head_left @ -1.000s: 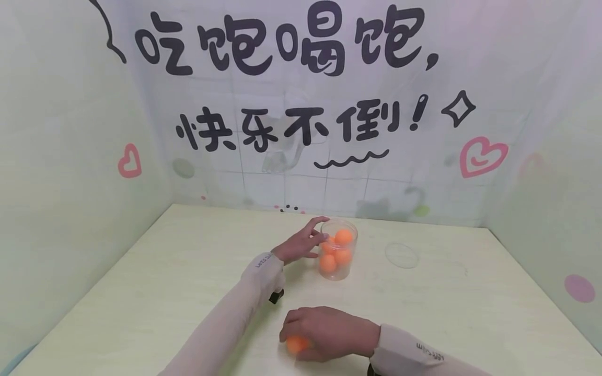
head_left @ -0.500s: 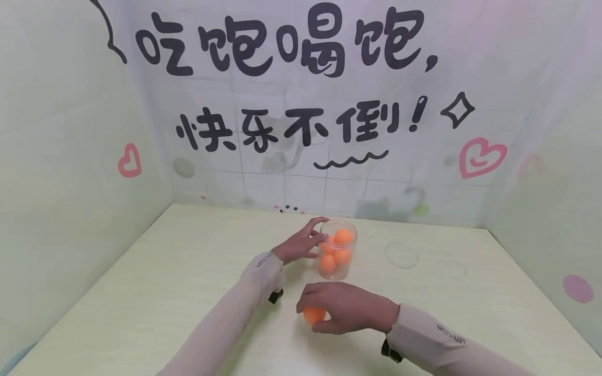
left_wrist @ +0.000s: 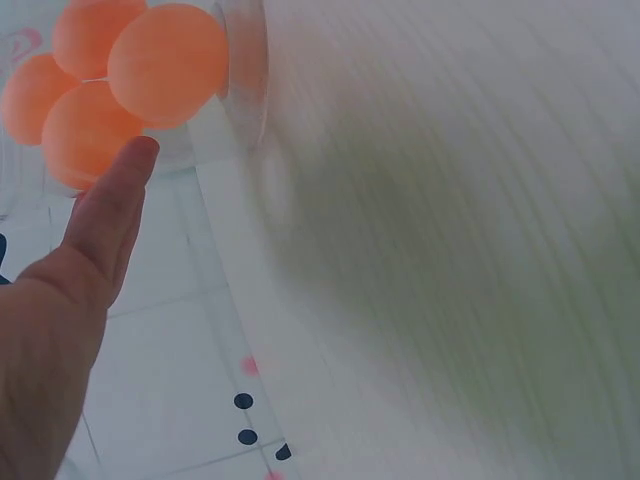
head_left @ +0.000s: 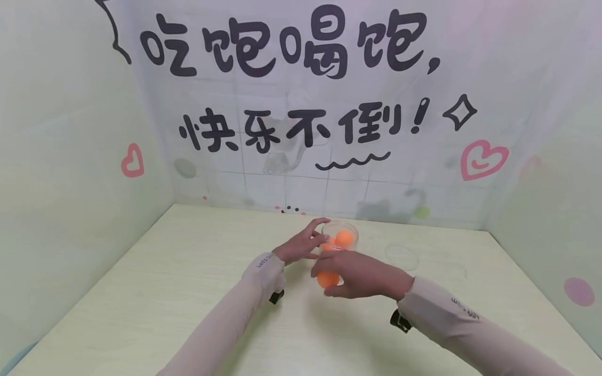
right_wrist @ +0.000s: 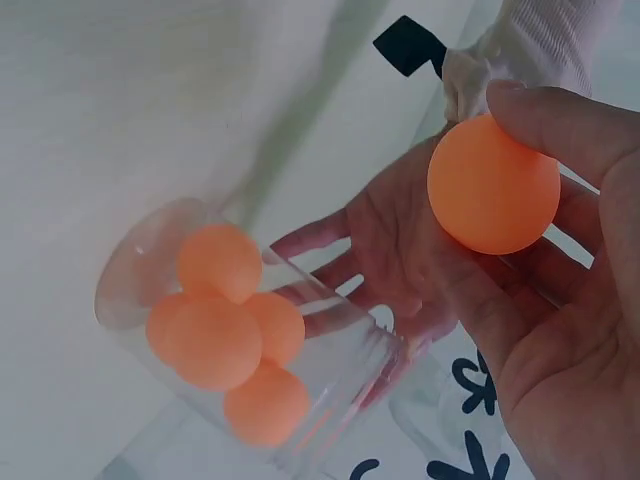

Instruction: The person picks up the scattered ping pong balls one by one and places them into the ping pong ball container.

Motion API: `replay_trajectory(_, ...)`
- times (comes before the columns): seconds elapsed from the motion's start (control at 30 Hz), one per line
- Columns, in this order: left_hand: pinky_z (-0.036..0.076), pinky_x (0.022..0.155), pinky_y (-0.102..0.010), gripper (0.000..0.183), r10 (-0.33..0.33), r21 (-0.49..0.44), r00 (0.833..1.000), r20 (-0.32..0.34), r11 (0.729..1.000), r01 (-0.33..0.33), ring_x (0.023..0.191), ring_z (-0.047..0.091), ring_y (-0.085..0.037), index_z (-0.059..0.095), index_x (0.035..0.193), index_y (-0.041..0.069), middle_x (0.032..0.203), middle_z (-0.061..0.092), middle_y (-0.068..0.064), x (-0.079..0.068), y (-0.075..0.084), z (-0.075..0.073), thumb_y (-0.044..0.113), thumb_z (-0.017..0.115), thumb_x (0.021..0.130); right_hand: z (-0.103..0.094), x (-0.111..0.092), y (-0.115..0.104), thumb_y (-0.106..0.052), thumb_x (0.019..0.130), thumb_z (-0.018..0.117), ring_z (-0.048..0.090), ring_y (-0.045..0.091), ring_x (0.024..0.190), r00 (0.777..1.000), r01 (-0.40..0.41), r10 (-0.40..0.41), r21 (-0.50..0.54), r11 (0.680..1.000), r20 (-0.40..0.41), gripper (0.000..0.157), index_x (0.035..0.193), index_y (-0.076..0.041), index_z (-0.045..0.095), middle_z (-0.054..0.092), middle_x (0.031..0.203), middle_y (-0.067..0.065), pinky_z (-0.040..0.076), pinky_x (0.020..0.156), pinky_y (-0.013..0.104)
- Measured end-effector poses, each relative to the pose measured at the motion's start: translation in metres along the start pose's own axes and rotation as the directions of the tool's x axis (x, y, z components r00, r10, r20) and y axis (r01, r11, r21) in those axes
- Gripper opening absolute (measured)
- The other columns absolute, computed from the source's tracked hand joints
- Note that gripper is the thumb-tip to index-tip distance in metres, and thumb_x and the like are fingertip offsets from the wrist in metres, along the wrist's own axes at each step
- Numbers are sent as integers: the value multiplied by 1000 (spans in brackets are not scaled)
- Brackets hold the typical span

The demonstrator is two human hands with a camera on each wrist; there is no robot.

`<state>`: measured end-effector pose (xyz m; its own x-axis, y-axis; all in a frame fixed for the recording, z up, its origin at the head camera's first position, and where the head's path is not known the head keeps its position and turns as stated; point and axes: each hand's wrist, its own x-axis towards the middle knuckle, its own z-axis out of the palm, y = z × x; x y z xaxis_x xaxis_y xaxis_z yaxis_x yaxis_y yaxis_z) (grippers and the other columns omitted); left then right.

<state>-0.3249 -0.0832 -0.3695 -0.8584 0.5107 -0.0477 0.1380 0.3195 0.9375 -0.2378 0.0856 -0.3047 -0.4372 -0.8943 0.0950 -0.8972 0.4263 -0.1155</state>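
Note:
A clear plastic jar (head_left: 354, 241) stands upright toward the back of the table, with several orange ping-pong balls (right_wrist: 215, 343) inside. My left hand (head_left: 301, 245) rests against the jar's left side, fingers spread and fairly straight; in the left wrist view its thumb (left_wrist: 118, 210) lies along the wall. My right hand (head_left: 364, 275) pinches another ping-pong ball (right_wrist: 494, 185) between thumb and fingers. In the head view, that hand and ball are in front of the jar and hide its lower part. The right wrist view shows the held ball outside the jar, apart from it.
To the right of the jar, a thin transparent disc (head_left: 402, 257), like a lid, lies flat on the pale wooden table (head_left: 188, 292). A printed fabric backdrop (head_left: 301, 193) rises behind the table, and more fabric walls stand on both sides.
My right hand has lifted the ping-pong ball from the front of the table and carried it forward and slightly right, up to the jar. The left hand has stayed at the jar.

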Motion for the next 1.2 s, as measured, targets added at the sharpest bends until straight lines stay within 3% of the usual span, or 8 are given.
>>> replay_trajectory(0.3,49,85,-41,51,0,-6,1000,5,1000,0,106,51,-24,22,136,34,114,43,-12,-1,2,-1,41,44,91,-24,3,26,-17,78,66,53,9,94,993,-118,118,22,993,-6,30,108,-16,62,59,105,-5,46,86,29)
replay_trajectory(0.6,48,86,-44,55,-13,-6,1000,1,1000,13,111,48,-25,21,138,32,116,41,-13,-1,2,0,42,46,90,-41,9,56,-12,76,67,57,15,89,982,-170,170,2,985,-78,28,103,-7,64,62,99,1,49,81,31)
replay_trajectory(0.87,49,85,-41,52,-45,10,999,-17,999,45,109,49,-21,22,136,35,114,42,-10,-1,1,2,45,44,90,-41,21,72,-9,74,64,53,12,79,971,-221,221,15,975,-87,27,101,-11,65,61,92,-2,47,72,25)
replay_trajectory(1.2,50,85,-41,52,-52,17,998,-24,998,52,107,50,-22,21,137,32,114,42,-10,-3,3,1,41,44,92,-30,28,79,-10,76,64,55,15,88,965,-257,260,54,965,-42,28,104,-11,64,63,100,2,47,82,31)
